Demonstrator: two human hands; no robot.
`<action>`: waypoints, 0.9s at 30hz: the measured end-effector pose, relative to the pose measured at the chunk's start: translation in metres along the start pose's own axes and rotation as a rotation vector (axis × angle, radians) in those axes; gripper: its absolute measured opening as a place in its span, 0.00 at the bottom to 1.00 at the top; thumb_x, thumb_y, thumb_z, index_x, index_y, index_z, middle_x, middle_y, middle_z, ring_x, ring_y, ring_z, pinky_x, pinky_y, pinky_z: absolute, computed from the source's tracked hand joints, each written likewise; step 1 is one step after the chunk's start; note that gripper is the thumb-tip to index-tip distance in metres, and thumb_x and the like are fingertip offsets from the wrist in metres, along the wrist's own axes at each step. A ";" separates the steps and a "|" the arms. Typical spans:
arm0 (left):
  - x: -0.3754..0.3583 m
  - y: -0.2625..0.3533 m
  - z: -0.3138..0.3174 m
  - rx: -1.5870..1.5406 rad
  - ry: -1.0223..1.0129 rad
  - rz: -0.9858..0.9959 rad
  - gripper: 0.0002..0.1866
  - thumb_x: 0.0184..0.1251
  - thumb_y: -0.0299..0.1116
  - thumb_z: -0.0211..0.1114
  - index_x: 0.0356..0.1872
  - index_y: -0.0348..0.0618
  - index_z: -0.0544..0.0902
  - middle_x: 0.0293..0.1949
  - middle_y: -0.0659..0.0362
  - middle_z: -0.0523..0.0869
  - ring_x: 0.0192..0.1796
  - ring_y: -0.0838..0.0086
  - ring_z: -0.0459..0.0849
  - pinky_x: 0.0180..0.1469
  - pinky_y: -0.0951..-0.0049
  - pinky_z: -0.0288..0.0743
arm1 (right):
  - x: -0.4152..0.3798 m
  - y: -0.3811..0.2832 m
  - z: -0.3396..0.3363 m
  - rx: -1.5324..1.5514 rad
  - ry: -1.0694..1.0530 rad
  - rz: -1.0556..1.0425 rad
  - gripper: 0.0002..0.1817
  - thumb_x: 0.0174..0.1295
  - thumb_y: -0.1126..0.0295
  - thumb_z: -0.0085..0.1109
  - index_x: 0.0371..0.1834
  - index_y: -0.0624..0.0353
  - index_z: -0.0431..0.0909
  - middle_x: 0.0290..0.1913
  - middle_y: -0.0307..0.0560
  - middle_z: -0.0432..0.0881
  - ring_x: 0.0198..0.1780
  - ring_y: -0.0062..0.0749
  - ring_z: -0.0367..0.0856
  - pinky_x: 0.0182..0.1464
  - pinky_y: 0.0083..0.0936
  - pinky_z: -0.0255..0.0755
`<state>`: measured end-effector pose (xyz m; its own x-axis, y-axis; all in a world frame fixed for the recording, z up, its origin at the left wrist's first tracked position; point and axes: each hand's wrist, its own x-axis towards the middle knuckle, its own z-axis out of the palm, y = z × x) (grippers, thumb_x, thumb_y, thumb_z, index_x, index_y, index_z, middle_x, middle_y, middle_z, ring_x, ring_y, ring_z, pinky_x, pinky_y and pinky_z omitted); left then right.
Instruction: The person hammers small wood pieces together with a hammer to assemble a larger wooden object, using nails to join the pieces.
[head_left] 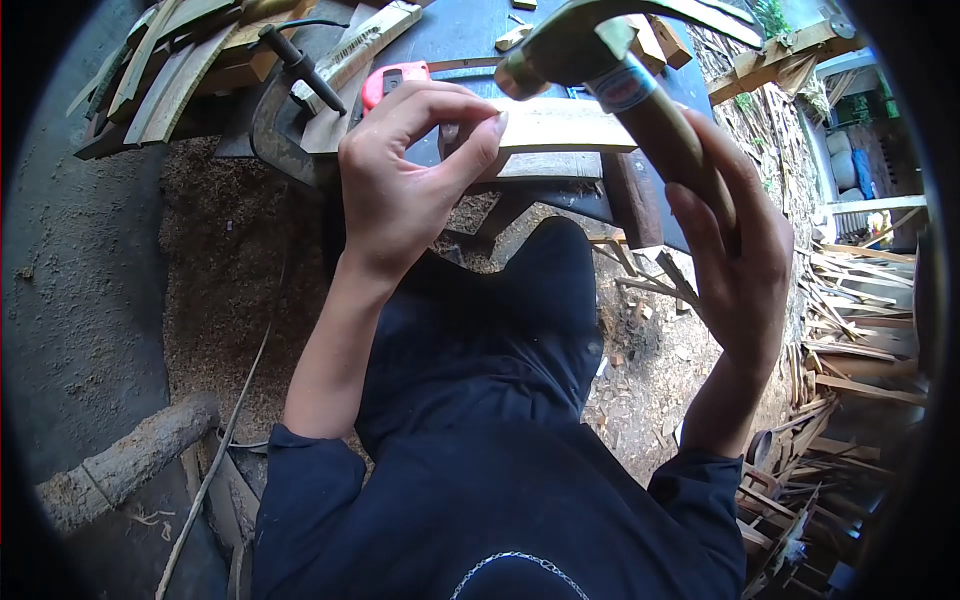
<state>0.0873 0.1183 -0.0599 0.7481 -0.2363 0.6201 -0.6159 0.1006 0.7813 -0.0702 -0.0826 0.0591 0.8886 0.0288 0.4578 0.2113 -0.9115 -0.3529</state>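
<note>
My right hand (735, 215) is wrapped round the wooden handle of a hammer (640, 110), raised with its head above a pale wooden board (565, 122). My left hand (415, 165) is at the board's left end, thumb and forefinger pinched together near its surface. What lies between those fingertips is too small to make out. Behind my left hand, a red-handled tool (378, 84) and a tape-like metal strip show on the blue worktable (455, 22). A dark wooden piece (632, 200) stands out from under the board's right side.
A metal clamp (275, 130) grips the table's left edge. Wood strips (180, 75) are piled at the upper left. A log (135, 460) lies lower left, and split wood (860, 320) is heaped at the right. Chips litter the floor (645, 370).
</note>
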 end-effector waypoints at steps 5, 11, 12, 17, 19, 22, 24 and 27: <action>-0.001 0.001 0.001 -0.021 0.005 -0.018 0.06 0.64 0.25 0.79 0.40 0.37 0.93 0.40 0.58 0.93 0.44 0.73 0.91 0.51 0.73 0.83 | 0.000 -0.001 -0.004 -0.022 -0.080 0.054 0.24 0.77 0.71 0.64 0.75 0.57 0.78 0.65 0.55 0.88 0.65 0.43 0.89 0.65 0.38 0.81; -0.001 -0.001 0.002 -0.006 0.009 0.002 0.05 0.65 0.25 0.79 0.40 0.37 0.93 0.40 0.58 0.94 0.44 0.72 0.91 0.52 0.72 0.83 | 0.000 -0.002 -0.004 -0.021 -0.022 0.037 0.25 0.77 0.71 0.64 0.76 0.58 0.78 0.64 0.55 0.89 0.63 0.42 0.90 0.64 0.38 0.82; -0.001 -0.001 0.002 -0.004 0.011 -0.001 0.05 0.65 0.25 0.79 0.40 0.37 0.93 0.40 0.58 0.94 0.44 0.72 0.91 0.52 0.72 0.83 | 0.001 -0.006 -0.005 -0.033 -0.076 0.052 0.25 0.77 0.71 0.64 0.76 0.58 0.78 0.64 0.55 0.89 0.63 0.43 0.90 0.63 0.38 0.82; -0.002 -0.001 0.002 -0.019 0.017 -0.001 0.05 0.65 0.25 0.79 0.40 0.38 0.93 0.39 0.58 0.94 0.45 0.73 0.91 0.52 0.72 0.83 | -0.002 0.005 -0.003 -0.036 0.003 -0.031 0.24 0.78 0.69 0.64 0.75 0.57 0.78 0.63 0.56 0.89 0.61 0.42 0.91 0.61 0.36 0.83; -0.002 -0.002 0.002 -0.010 0.011 0.004 0.05 0.65 0.25 0.79 0.40 0.38 0.93 0.39 0.58 0.94 0.44 0.73 0.91 0.52 0.72 0.82 | 0.000 -0.002 -0.003 -0.029 0.036 0.013 0.24 0.78 0.68 0.64 0.75 0.57 0.78 0.64 0.56 0.89 0.61 0.42 0.90 0.60 0.37 0.83; -0.001 -0.002 0.002 -0.007 0.008 0.002 0.05 0.66 0.25 0.79 0.40 0.37 0.93 0.39 0.58 0.94 0.44 0.73 0.91 0.52 0.72 0.82 | 0.000 0.000 -0.003 -0.047 0.018 -0.015 0.24 0.78 0.68 0.64 0.76 0.57 0.78 0.64 0.57 0.89 0.60 0.41 0.91 0.59 0.36 0.84; -0.001 -0.001 0.003 -0.007 0.013 -0.001 0.05 0.66 0.25 0.78 0.40 0.37 0.93 0.39 0.58 0.94 0.45 0.73 0.91 0.52 0.73 0.82 | 0.002 -0.005 -0.005 -0.060 -0.083 0.011 0.24 0.78 0.69 0.63 0.75 0.56 0.78 0.63 0.57 0.89 0.60 0.42 0.91 0.59 0.37 0.84; -0.002 0.000 0.004 -0.016 0.020 -0.011 0.05 0.67 0.26 0.78 0.40 0.37 0.93 0.40 0.58 0.94 0.45 0.74 0.91 0.52 0.73 0.82 | 0.000 0.002 -0.003 -0.058 -0.027 -0.025 0.24 0.78 0.69 0.63 0.76 0.56 0.78 0.63 0.57 0.89 0.61 0.42 0.91 0.59 0.37 0.84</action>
<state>0.0851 0.1149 -0.0618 0.7595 -0.2183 0.6128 -0.6038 0.1141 0.7889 -0.0712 -0.0853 0.0609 0.8941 0.0622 0.4435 0.2102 -0.9327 -0.2930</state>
